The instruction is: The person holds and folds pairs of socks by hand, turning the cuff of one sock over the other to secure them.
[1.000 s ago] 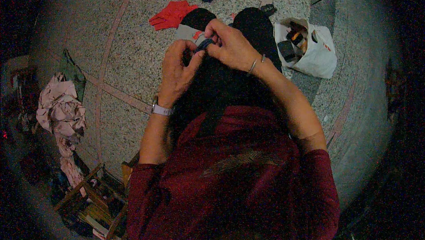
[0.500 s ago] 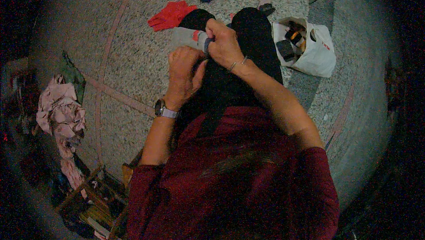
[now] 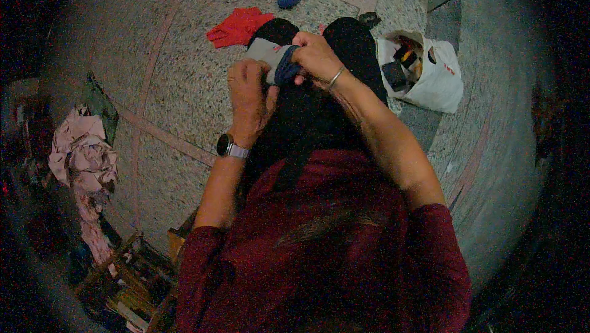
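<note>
We list one soft grey fabric piece with a dark-blue band, above black-clothed legs that seemingly back it, the band pinched in the right hand, presumably for control, the left hand curled alongside, whose grip we cannot tell.

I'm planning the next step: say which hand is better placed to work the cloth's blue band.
Probably the right hand: its fingers hold the blue band; the left hand is by the gray part.
</note>
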Tool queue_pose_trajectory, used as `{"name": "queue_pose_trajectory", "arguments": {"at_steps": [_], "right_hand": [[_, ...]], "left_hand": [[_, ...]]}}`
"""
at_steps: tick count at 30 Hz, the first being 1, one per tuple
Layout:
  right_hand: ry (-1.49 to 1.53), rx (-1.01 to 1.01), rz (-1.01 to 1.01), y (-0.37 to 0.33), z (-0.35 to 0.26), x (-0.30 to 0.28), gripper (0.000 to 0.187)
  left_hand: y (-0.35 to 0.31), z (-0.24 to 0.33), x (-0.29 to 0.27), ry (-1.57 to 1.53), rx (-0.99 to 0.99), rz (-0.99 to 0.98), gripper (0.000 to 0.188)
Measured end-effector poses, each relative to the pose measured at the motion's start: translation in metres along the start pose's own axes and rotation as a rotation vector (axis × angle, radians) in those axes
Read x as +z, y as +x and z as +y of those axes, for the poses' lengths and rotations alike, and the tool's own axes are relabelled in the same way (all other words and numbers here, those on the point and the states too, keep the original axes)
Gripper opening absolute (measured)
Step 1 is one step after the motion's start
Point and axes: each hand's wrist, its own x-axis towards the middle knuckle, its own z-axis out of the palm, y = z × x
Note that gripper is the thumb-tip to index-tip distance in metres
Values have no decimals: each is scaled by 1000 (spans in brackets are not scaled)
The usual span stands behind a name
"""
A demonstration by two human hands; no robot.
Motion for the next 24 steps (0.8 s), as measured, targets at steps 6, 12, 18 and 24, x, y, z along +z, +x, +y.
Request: {"name": "queue_pose_trajectory", "arguments": {"at_steps": [6,12,18,24], "right_hand": [[-231,-86,-376,-25,-63,-41,37],[-277,-555,-295,-59,-100,-69,59],[-521,-644,-289,-81,-101,-66,41],[-554,-627,-236,-99,-107,-67,32]], "left_hand": [[25,6,-24,-353,-49,146,35],[47,36,-36,-681,-381,-9,35],[45,59,-40,-708,-306,1,37],[46,71,-41,-715,-222,-10,42]]}}
